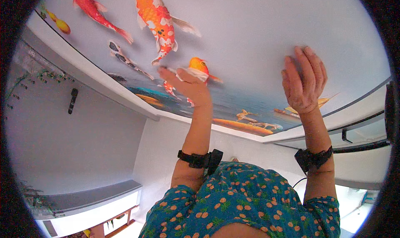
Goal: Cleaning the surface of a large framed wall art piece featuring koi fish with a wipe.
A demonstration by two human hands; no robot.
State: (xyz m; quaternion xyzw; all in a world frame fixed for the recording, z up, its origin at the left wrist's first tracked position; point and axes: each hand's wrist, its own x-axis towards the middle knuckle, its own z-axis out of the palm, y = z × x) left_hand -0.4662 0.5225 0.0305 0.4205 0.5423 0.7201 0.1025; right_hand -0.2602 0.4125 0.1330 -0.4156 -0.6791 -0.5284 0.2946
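Observation:
A large panel printed with koi fish (250, 28) spreads out before me, grey over most of it and darker along its near edge. Over the near middle is my left hand (195, 89), its fingers apart beside an orange-headed printed koi (197, 64). White by those fingers may be part of the print; I cannot tell. My right hand (304, 84) lies farther right over plain grey print, fingers slightly spread, holding nothing. A printed boat (289, 111) shows partly behind its wrist. Whether either palm presses on the surface is unclear.
A white border (175, 118) frames the panel and meets at a near corner. Grey surface with a black handle-like fitting (72, 101) lies left. At right is a black-edged rail (359, 145). Black straps (200, 159) circle both forearms.

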